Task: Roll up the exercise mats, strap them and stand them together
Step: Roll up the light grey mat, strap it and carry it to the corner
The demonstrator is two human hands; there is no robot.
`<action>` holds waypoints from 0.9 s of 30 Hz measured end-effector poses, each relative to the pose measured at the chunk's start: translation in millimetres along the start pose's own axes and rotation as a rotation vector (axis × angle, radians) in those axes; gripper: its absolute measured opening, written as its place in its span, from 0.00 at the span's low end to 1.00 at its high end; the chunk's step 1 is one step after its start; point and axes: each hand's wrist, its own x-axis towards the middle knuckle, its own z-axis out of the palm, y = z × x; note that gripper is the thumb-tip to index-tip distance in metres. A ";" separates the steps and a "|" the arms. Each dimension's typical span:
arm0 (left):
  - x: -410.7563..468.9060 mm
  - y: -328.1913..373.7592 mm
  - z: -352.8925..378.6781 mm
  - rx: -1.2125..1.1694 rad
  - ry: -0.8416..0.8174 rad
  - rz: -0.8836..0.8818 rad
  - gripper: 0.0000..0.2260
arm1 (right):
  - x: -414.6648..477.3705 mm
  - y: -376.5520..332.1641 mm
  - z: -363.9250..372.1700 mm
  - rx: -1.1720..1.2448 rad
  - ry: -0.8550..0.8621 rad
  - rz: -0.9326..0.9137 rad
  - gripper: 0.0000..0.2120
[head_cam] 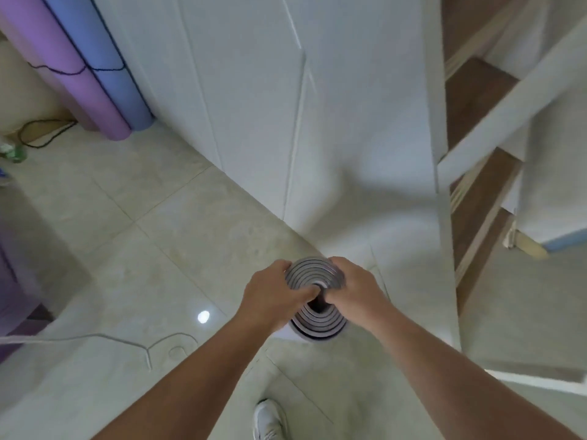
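Observation:
A rolled grey-purple mat (313,274) stands upright on the tiled floor, seen end-on from above, its spiral layers showing. My left hand (273,295) grips its top rim from the left, thumb curled into the centre. My right hand (352,287) grips the rim from the right, thumb also in the core. At the far left corner a rolled purple mat (68,68) and a rolled blue mat (109,58) stand side by side against the white wardrobe, with a dark cord (66,71) looped around both.
White wardrobe doors (254,100) run behind the mat. A wooden ladder-like stair with a white rail (476,147) stands right. A white cord (139,344) lies on the floor left, a purple object (12,281) at the left edge. My white shoe (268,420) is below.

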 end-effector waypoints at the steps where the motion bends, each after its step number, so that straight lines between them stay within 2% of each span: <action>1: -9.9 8.9 12.7 0.021 -0.058 0.029 0.32 | -17.8 14.3 -4.4 0.054 0.037 0.031 0.19; 3: -29.0 22.4 40.4 0.076 -0.210 0.084 0.40 | -54.5 45.8 -9.7 0.158 0.122 0.123 0.20; 7: -64.7 36.8 103.4 0.336 -0.599 0.260 0.64 | -134.3 119.3 -10.7 0.441 0.293 0.390 0.29; 9: -81.0 37.9 137.1 0.437 -0.697 0.355 0.68 | -171.0 152.8 -2.7 0.557 0.381 0.521 0.29; 13: -116.5 24.5 196.7 0.625 -0.917 0.554 0.69 | -239.0 197.0 28.9 0.767 0.602 0.735 0.25; 15: -135.2 12.9 219.3 0.657 -0.984 0.632 0.68 | -271.5 209.4 52.7 0.812 0.690 0.814 0.25; 17: -158.9 3.2 236.7 0.611 -1.013 0.636 0.62 | -302.7 215.6 75.8 0.857 0.781 0.855 0.25; 19: -187.7 -7.6 254.6 0.571 -1.033 0.636 0.53 | -337.1 218.3 99.1 0.899 0.875 0.900 0.26; 22: -237.2 -31.0 279.8 0.624 -0.987 0.766 0.36 | -392.8 218.1 138.7 0.992 0.980 0.970 0.27; 24: -275.8 -47.8 295.3 0.691 -0.977 0.838 0.28 | -430.0 220.2 170.9 1.077 1.050 1.019 0.28; 27: -332.8 -76.7 313.1 0.839 -1.013 0.990 0.26 | -480.5 223.5 226.3 1.209 1.161 1.091 0.28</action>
